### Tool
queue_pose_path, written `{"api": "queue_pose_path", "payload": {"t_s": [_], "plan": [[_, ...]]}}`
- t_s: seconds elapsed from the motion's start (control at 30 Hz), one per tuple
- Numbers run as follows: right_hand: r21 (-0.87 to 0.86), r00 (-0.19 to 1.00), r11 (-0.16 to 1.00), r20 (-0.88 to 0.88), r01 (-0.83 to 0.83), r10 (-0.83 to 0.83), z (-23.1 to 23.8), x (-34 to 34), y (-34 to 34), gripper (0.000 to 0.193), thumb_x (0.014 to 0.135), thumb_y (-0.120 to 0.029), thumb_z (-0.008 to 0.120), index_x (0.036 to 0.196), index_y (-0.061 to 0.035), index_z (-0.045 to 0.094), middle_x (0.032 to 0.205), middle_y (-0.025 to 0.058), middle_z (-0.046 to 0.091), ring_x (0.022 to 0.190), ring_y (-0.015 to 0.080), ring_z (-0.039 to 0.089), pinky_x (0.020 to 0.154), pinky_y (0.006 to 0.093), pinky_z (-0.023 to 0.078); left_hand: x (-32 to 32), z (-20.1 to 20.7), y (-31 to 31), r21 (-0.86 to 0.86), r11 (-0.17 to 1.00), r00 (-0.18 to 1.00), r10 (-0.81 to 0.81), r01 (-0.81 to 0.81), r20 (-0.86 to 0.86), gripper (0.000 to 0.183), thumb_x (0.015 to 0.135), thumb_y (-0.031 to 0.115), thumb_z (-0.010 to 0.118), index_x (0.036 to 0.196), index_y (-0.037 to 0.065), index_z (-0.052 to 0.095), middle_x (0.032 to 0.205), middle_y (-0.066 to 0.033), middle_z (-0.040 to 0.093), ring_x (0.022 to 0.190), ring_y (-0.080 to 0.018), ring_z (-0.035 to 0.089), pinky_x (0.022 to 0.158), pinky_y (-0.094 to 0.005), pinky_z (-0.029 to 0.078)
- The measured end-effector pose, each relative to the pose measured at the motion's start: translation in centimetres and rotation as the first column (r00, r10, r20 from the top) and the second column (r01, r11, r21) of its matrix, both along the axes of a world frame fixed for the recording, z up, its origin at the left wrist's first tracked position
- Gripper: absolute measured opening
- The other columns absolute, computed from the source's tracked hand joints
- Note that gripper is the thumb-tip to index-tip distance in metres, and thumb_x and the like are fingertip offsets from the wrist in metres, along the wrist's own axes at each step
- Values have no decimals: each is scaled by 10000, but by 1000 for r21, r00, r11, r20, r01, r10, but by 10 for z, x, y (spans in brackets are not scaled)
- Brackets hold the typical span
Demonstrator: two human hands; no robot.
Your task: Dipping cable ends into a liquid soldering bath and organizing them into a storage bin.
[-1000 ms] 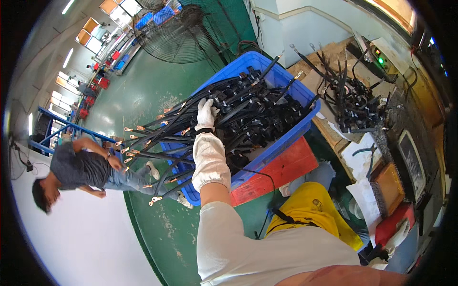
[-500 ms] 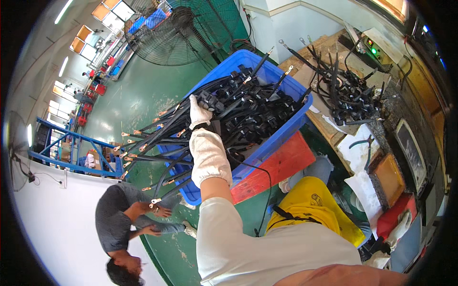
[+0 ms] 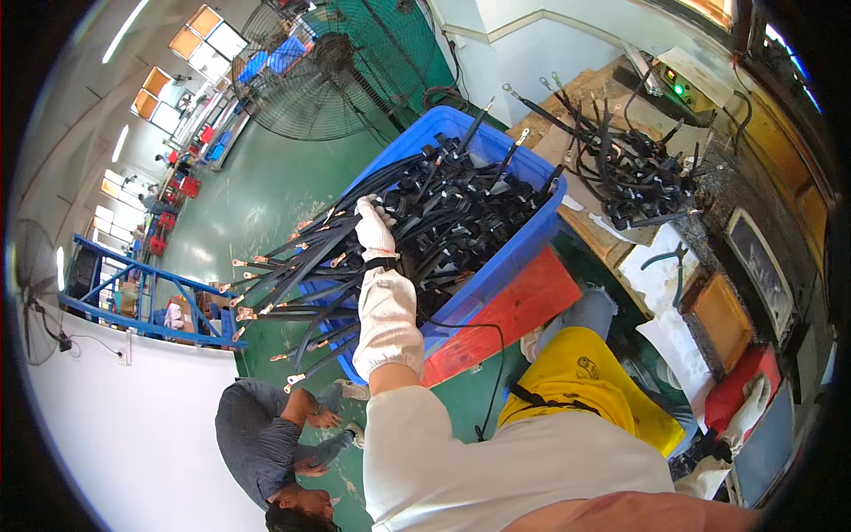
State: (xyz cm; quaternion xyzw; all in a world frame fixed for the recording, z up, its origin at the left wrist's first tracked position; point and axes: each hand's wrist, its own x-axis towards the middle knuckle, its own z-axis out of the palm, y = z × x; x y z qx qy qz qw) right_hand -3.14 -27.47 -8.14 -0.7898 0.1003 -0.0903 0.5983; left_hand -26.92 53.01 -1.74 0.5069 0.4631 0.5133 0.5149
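A blue plastic bin (image 3: 479, 297) is heaped with black cables (image 3: 443, 191) that have block-shaped black connectors and metal ring lugs. Many lug ends stick out over its left side. My left hand (image 3: 376, 232), in a white glove with a black wrist band and white sleeve cover, is down on the heap. Its fingers curl around black cables near the bin's left part; the fingertips are partly hidden. At the far right, my right hand (image 3: 750, 413), also white-gloved, hangs beside a red object (image 3: 740, 390). Its fingers are too small and unclear to read.
A workbench (image 3: 576, 164) at the right bears a pile of black cables (image 3: 634, 173), pliers (image 3: 679, 266), a wooden-framed tray (image 3: 720, 324) and a device with a green light (image 3: 687, 84). A red box (image 3: 496, 324) is under the bin. A person (image 3: 266, 434) bends at lower left; a large fan (image 3: 332, 58) stands behind.
The view has shifted slightly, so the bin and bench sit a little lower and left. My left hand remains on the cables in the bin. The other person appears further right and lower.
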Motion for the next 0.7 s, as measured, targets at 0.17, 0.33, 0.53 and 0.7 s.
{"api": "queue_pose_path", "payload": {"t_s": [0.17,0.33,0.53,0.7], "plan": [[68,999,997,35,33,-35,-3,-2,1,319,915,-262,470,1150,-53,527,1007,26,572,843,100,528,771,234,431,18,24,-31,74,997,992,-12,2,125,409,902,440,399,899,78,589,638,0,511,515,-96,480,482,-230,423],[50,999,999,33,-23,21,9,-10,15,314,922,-235,453,1170,-52,511,1061,17,553,881,90,520,786,232,431,22,49,-54,110,992,981,-80,61,178,436,898,459,398,891,68,591,636,-13,516,519,-96,474,505,-237,421],[37,998,998,40,-42,40,8,-8,12,328,925,-238,444,1187,-49,497,1077,19,542,899,93,514,803,240,432,27,55,-67,78,995,971,41,-61,237,380,879,409,431,815,63,574,604,11,497,470,-65,425,450,-203,375],[105,997,993,62,-44,38,4,-8,13,304,925,-219,444,1167,-45,503,1034,9,543,878,83,516,787,233,438,31,48,-53,125,989,978,54,-81,204,379,878,412,431,824,66,576,604,16,491,480,-63,429,453,-201,374]]}}
